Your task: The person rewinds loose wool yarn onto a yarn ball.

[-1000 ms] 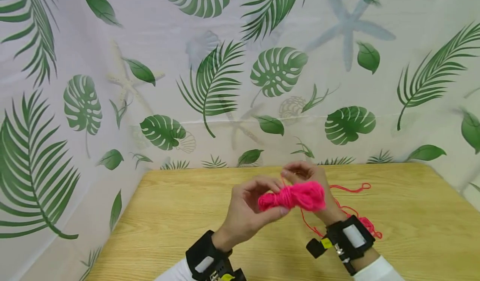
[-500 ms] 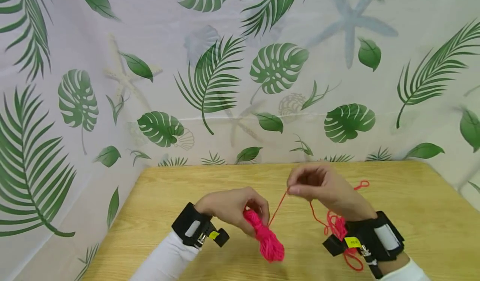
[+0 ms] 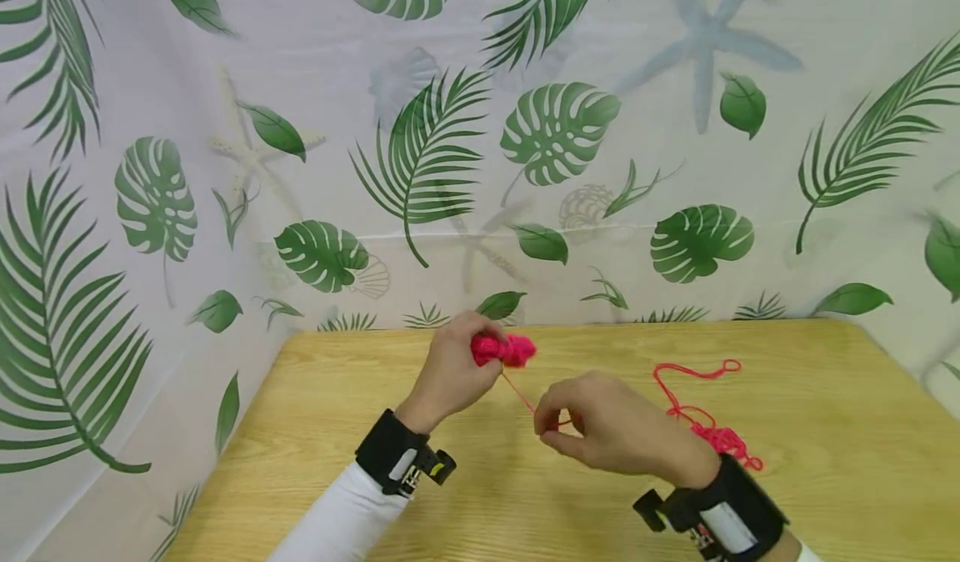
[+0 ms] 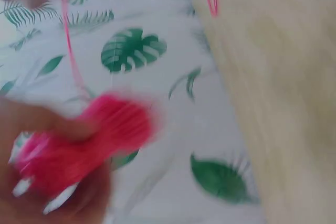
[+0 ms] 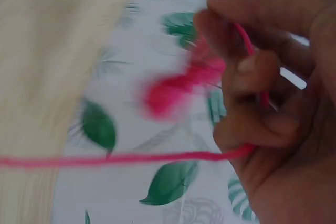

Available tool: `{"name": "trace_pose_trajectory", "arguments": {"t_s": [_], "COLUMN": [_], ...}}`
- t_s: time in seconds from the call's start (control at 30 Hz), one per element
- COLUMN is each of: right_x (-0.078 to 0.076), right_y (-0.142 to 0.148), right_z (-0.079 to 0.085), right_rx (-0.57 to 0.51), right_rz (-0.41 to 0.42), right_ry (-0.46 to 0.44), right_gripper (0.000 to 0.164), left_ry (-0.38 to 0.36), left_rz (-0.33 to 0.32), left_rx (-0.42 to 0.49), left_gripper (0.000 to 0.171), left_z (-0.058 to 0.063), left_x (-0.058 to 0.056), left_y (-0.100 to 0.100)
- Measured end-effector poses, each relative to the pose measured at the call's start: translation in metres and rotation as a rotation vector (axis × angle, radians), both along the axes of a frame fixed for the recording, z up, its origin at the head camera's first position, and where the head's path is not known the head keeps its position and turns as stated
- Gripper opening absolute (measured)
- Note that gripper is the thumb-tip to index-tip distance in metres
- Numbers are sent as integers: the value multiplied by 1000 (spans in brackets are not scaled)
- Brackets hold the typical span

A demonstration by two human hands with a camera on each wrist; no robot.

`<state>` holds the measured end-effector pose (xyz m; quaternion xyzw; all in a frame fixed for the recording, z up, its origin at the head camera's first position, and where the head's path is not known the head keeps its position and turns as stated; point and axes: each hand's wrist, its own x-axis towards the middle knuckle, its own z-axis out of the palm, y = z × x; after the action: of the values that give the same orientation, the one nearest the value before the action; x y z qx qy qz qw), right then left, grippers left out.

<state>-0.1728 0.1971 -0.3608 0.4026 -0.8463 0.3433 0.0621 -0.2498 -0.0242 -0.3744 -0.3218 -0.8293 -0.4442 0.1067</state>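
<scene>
My left hand (image 3: 455, 368) grips a small bundle of pink yarn (image 3: 517, 350), wound tight round its waist, above the table's far part. Blurred in the left wrist view, the yarn bundle (image 4: 123, 124) bulges out past the thumb. One taut strand (image 3: 519, 393) runs from it down to my right hand (image 3: 600, 424), which pinches it nearer the front. In the right wrist view the strand (image 5: 157, 157) passes through the curled fingers of the right hand (image 5: 273, 93) and trails off to the left.
On the wooden table (image 3: 840, 395), a loose tangle of pink yarn (image 3: 723, 441) lies at the right, its looped tail (image 3: 697, 372) stretching toward the back. A white leaf-print cloth (image 3: 450, 170) hangs behind the table and down its left side.
The left hand has turned and carried the bundle up and away toward the back. My right hand, pinching the strand, has come down and slightly left; the strand stays taut between them.
</scene>
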Motion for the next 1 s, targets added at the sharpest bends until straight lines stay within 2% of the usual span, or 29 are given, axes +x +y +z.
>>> {"name": "trace_pose_trajectory", "arguments": {"t_s": [0.03, 0.07, 0.1, 0.13, 0.17, 0.2, 0.23, 0.27, 0.3, 0.33, 0.37, 0.43, 0.47, 0.5, 0.53, 0.57, 0.6, 0.67, 0.7, 0.73, 0.77, 0.83, 0.9, 0.97, 1.0], "right_x": [-1, -3, -6, -10, -15, -19, -23, -27, -29, -29, -29, -23, -19, -14, -9, -5, 0, 7, 8, 9, 9, 4, -6, -17, -23], "right_y": [6, 11, 16, 19, 21, 21, 19, 15, 11, 7, 3, -4, -7, -9, -11, -11, -11, -9, -6, -3, 1, 10, 19, 26, 29], "right_z": [8, 14, 16, 16, 12, 6, -2, -12, -22, -32, -42, -58, -64, -66, -66, -62, -56, -37, -26, -14, -2, 16, 25, 24, 20], "right_rx": [-96, -225, -370, -518, -654, -759, -833, -862, -859, -817, -733, -501, -377, -268, -170, -93, -37, 5, -6, -35, -76, -195, -344, -523, -614], "right_rz": [52, 88, 109, 110, 88, 33, -46, -138, -231, -318, -389, -445, -433, -407, -375, -327, -269, -163, -130, -109, -99, -107, -125, -142, -146], "right_ry": [-119, -233, -334, -421, -467, -493, -498, -483, -452, -402, -324, -103, 39, 174, 294, 379, 426, 376, 314, 245, 173, 40, -63, -179, -237], "right_gripper": [15, 15, 16, 17, 17, 15, 12, 11, 10, 10, 11, 11, 11, 14, 15, 19, 21, 22, 22, 22, 22, 20, 15, 11, 10], "left_ry": [-19, -60, -137, -240, -345, -445, -533, -597, -645, -665, -668, -657, -633, -591, -520, -440, -353, -191, -125, -81, -61, -92, -180, -265, -305], "left_rz": [-102, -240, -392, -550, -689, -806, -899, -958, -974, -945, -871, -650, -513, -372, -237, -121, -26, 101, 114, 87, 26, -158, -353, -508, -564], "left_rx": [-133, -228, -279, -277, -236, -156, -45, 87, 227, 365, 501, 754, 845, 898, 894, 845, 747, 458, 308, 169, 44, -143, -233, -243, -220], "left_gripper": [22, 23, 22, 21, 20, 19, 18, 18, 18, 18, 19, 18, 18, 18, 18, 19, 18, 19, 20, 20, 21, 23, 23, 23, 23], "left_z": [2, 4, 6, 8, 10, 11, 12, 12, 13, 13, 14, 16, 16, 17, 16, 15, 13, 8, 5, 3, 2, 1, 4, 8, 10], "left_x": [-2, -3, -4, -4, -4, -3, -1, 1, 3, 5, 8, 10, 11, 10, 9, 7, 6, 3, 2, 2, 2, 4, 8, 14, 18], "left_y": [-4, -7, -10, -11, -13, -13, -13, -13, -13, -12, -11, -7, -5, -3, -2, -1, -1, -4, -5, -7, -9, -10, -10, -8, -7]}}
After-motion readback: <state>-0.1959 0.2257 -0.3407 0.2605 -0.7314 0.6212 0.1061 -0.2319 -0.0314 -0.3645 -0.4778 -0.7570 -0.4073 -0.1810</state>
